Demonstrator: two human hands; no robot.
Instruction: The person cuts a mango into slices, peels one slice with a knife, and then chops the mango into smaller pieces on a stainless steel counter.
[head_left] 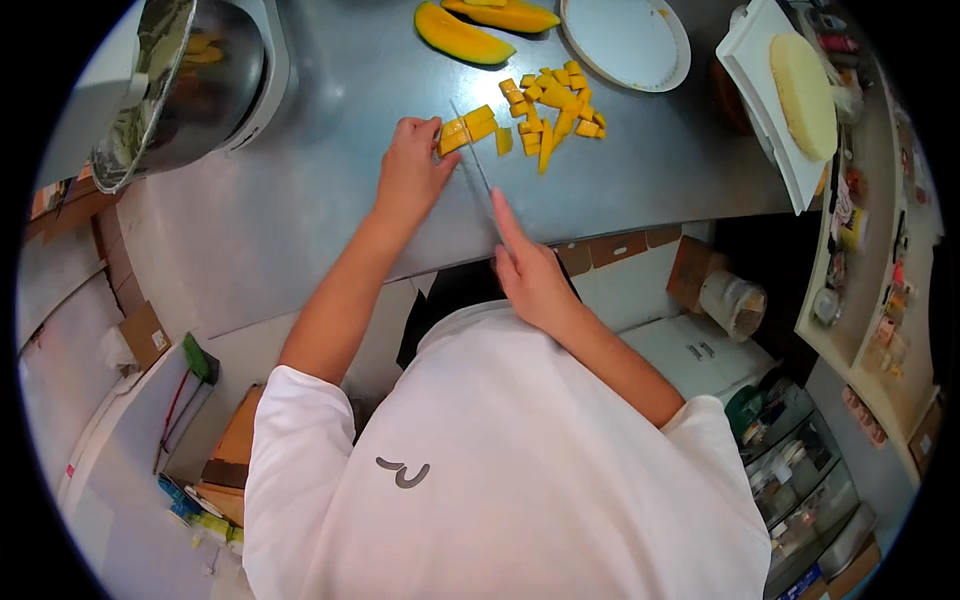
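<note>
My right hand (535, 280) is wrapped round the handle of a knife (478, 160), its thin blade pointing away from me across yellow mango strips (482, 122). With its fingertips, my left hand (412, 168) grips the left end of those strips, close beside the blade. A loose mango piece (504, 141) lies just right of the knife. Farther right is a heap of mango cubes and short sticks (560, 95). Beyond them rest a long mango slice (460, 36) with its skin on and a second slice (515, 14) partly cut off by the picture's top edge.
Everything lies on a metal worktable (340, 150). A round white plate (628, 45) stands at the far right of the mango. To the left is a stand mixer with a metal bowl (225, 90). At right, a pale round cake layer (803, 97) sits on a white board (765, 90).
</note>
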